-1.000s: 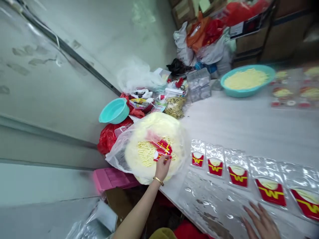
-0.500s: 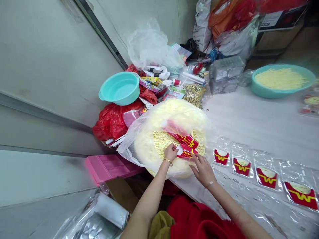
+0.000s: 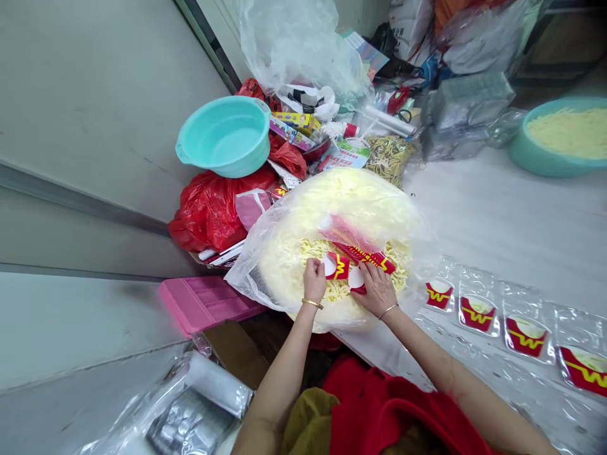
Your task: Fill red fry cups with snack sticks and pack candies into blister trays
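Note:
My left hand (image 3: 315,282) pinches a red fry carton (image 3: 339,266) with a yellow zigzag mark by its white end. Under the fingers of my right hand (image 3: 378,289) is a second red carton (image 3: 356,280), its white part showing and the rest covered by the hand. Just behind lies a stack of red cartons (image 3: 374,256), partly beneath clear plastic. Both hands are over a large open plastic bag (image 3: 265,265) full of pale yellow fry-like sticks (image 3: 337,291).
Clear pouches with red cartons (image 3: 478,313) line the table at right. A turquoise bowl of sticks (image 3: 559,148) stands farther back. At left, another turquoise basin (image 3: 225,139) rests on a red plastic bag (image 3: 213,212), above a pink tray (image 3: 208,303). Packaging clutter (image 3: 303,123) fills the back.
My left hand has lifted a carton slightly off the others. My right hand has moved left and inward onto another carton. The view has shifted a little.

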Demonstrator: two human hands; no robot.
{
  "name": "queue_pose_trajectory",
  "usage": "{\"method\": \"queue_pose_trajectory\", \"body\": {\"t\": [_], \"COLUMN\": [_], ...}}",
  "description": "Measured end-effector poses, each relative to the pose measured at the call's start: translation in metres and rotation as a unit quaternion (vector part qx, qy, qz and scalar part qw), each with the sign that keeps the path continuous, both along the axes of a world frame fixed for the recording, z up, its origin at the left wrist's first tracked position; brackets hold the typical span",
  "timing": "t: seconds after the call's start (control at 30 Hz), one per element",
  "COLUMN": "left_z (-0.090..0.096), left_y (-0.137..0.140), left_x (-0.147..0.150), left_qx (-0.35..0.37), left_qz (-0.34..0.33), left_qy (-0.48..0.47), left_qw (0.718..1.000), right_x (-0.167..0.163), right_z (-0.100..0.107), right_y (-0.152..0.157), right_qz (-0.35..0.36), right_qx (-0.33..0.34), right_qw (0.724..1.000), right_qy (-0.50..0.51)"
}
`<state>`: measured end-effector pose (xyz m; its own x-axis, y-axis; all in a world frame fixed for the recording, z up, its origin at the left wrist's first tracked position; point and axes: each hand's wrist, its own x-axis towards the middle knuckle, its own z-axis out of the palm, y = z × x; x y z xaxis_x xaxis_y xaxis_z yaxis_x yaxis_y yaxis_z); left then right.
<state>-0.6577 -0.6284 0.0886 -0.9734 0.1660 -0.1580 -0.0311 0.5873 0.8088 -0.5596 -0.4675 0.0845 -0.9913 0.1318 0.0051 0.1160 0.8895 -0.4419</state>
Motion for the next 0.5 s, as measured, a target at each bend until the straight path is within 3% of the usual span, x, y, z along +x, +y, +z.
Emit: {"method": "queue_pose_trajectory", "body": {"t": [0.07, 0.13, 0.2, 0.27, 0.33, 0.43, 0.5], "left_z": [0.010, 0.021, 0.029, 0.034, 0.034, 0.024, 0.014], "left_y": [-0.007, -0.012, -0.017, -0.022, -0.025, -0.019, -0.010], "left_x": [0.008, 0.019, 0.027, 0.024, 0.012, -0.009, -0.019], "left_qx": [0.057, 0.108, 0.108, 0.038, -0.093, -0.276, -0.334], "left_qz": [-0.001, -0.068, -0.154, -0.197, -0.208, -0.231, -0.247], "left_qy": [-0.026, -0.098, -0.155, -0.115, -0.001, 0.113, 0.108], "left_qw": [0.998, 0.987, 0.970, 0.973, 0.974, 0.926, 0.903], "right_x": [0.006, 0.014, 0.024, 0.036, 0.047, 0.058, 0.060], "right_z": [0.008, 0.012, 0.009, 0.001, -0.009, -0.018, -0.019], "right_y": [-0.007, -0.015, -0.022, -0.025, -0.024, -0.019, -0.017], "right_qz": [0.006, 0.028, 0.039, 0.023, -0.014, -0.056, -0.056], "right_qx": [-0.016, -0.052, -0.105, -0.155, -0.190, -0.211, -0.208], "right_qw": [0.999, 0.997, 0.992, 0.986, 0.980, 0.975, 0.976], "right_qy": [0.030, 0.053, 0.059, 0.059, 0.054, 0.042, 0.040]}}
